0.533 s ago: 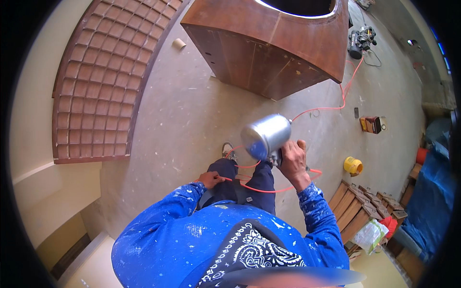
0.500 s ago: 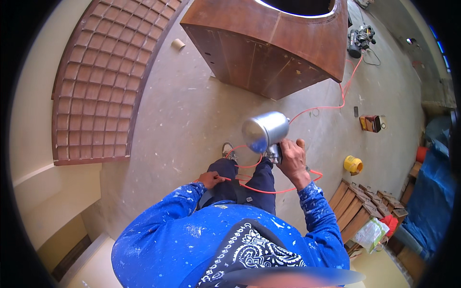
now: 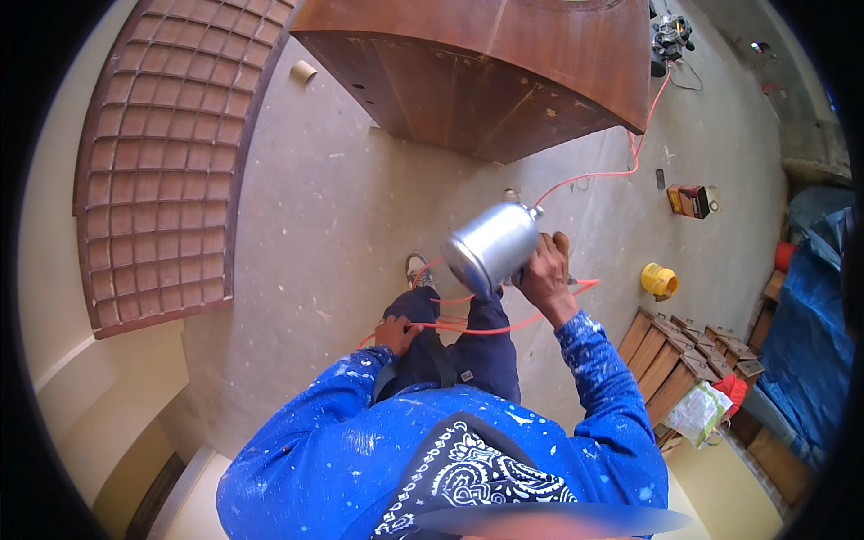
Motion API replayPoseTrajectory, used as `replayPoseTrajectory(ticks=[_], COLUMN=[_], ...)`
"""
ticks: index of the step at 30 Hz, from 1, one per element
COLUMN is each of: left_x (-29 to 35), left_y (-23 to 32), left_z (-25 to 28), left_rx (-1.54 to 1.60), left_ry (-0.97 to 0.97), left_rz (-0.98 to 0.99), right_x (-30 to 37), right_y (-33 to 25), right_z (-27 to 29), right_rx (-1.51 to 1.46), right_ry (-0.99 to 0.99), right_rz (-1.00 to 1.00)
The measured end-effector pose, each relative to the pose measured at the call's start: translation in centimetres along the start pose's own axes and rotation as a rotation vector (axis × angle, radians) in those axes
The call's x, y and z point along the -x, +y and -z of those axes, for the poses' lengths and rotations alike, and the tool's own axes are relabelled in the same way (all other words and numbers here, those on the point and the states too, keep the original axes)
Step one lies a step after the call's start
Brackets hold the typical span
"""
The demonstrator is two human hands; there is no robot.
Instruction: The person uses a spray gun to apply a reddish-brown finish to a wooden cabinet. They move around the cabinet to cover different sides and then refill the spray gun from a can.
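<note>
Spray gun (image 3: 490, 247) has tipped further, right hand (image 3: 546, 273) gripping it, left hand (image 3: 396, 335) at the hose (image 3: 486, 331), grip unclear; judged step: positioning, next move wants slack hose.

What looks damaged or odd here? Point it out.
The brown wooden piece has pale, ragged patches on its near face, breaking the dark finish; they could be chips or filler. Pale specks also dot the floor.

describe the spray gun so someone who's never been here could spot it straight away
Find the large brown furniture piece at the top. Below it, the right hand holds the spray gun; its silver cylindrical cup sets it apart from the thin orange hose.
</note>
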State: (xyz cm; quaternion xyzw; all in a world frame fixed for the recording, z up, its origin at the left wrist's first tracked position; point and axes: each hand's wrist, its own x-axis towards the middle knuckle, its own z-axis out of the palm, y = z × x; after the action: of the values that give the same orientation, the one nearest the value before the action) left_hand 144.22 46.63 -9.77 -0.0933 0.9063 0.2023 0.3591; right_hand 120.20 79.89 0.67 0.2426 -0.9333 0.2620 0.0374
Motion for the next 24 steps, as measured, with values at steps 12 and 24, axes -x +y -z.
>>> replayPoseTrajectory(ticks=[12,24], left_x=[1.4,1.4], left_y=[7.4,12.3], left_z=[-6.5,-9.9], left_rx=[0.041,0.049], left_ry=[0.098,0.133], left_rz=[0.123,0.187], right_x=[2.1,0.8], right_y=[15.9,19.5], right_z=[-26.6,-25.1], right_rx=[-0.07,-0.191], right_ry=[-0.408,-0.393], right_rz=[-0.049,-0.082])
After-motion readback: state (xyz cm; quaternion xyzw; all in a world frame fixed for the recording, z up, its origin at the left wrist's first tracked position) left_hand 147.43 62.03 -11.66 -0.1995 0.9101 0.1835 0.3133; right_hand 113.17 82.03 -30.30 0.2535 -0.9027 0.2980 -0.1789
